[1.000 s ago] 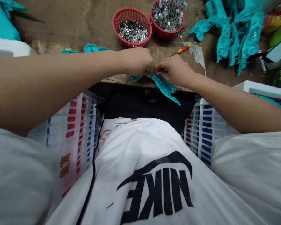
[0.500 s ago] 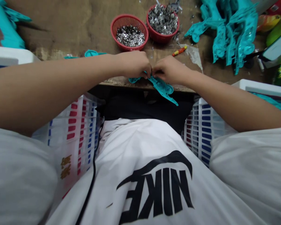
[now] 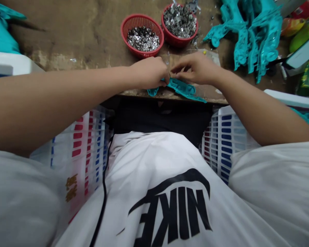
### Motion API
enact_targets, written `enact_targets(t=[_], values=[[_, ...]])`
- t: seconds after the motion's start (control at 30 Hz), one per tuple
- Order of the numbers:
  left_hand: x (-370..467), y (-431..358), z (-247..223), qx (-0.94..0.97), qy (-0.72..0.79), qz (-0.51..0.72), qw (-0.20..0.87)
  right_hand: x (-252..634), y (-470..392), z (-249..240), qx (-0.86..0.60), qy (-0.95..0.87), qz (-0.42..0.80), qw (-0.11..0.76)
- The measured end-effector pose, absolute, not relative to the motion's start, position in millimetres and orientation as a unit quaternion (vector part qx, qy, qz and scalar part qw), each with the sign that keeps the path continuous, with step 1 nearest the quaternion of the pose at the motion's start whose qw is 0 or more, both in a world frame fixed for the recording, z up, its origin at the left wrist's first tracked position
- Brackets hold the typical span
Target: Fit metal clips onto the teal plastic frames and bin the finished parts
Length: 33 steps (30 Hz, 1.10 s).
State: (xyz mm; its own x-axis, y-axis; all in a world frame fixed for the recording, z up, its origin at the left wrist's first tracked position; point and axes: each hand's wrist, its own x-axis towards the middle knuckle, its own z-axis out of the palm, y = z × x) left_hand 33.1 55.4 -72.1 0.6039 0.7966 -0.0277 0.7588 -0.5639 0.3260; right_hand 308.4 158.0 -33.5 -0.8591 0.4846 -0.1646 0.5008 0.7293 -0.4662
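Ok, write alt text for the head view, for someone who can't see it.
A person's left hand grips a turquoise plastic part at a worktable, the right hand close beside it. Beyond stand two red containers of small metal pieces; more turquoise parts lie at upper right.

Teal piece [image 3: 183, 89], smooth plastic; bits [image 3: 143, 38], shiny metal; tabletop [image 3: 92, 31], scuffed wood.

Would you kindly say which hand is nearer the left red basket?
Left: the left hand is just in front of the basket; the right hand is farther, to its right.
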Motion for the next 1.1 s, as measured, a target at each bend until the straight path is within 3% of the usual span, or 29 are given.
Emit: enact_targets(t=[0.1,0.6,1.1], values=[[35,56,-68,0.877,0.456,0.036,0.144,302,149,-41,0.268,0.915,-0.301,0.026],[65,38,-25,0.879,0.458,-0.109,0.078,298,147,-35,0.215,0.942,-0.244,0.085],[70,36,-24,0.876,0.464,-0.097,0.084,292,125,-35,0.307,0.927,-0.2,0.08]])
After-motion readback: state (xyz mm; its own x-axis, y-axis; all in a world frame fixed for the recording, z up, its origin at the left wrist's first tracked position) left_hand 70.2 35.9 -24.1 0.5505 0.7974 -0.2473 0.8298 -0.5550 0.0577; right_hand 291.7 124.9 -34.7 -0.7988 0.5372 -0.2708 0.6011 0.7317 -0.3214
